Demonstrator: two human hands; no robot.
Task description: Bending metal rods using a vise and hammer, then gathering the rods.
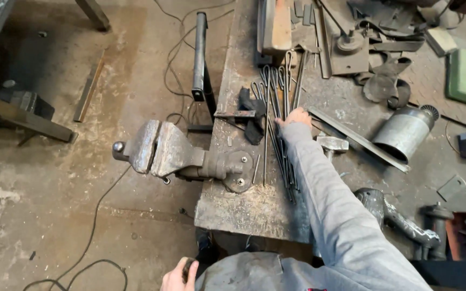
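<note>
Right hand (296, 116) rests, fingers curled, on steel rods (276, 108) atop the worktop (244, 205). Left hand (179, 276) grips a dark handle (189, 265).

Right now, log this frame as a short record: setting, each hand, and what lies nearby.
Setting: metal workbench over a concrete floor
Right hand: stretched out, resting on a bundle of thin metal rods
Left hand: low at the frame's edge, closed on a small dark object, unclear what
Bench edge: vise
Nearby: hammer, black glove, metal cylinder
</note>
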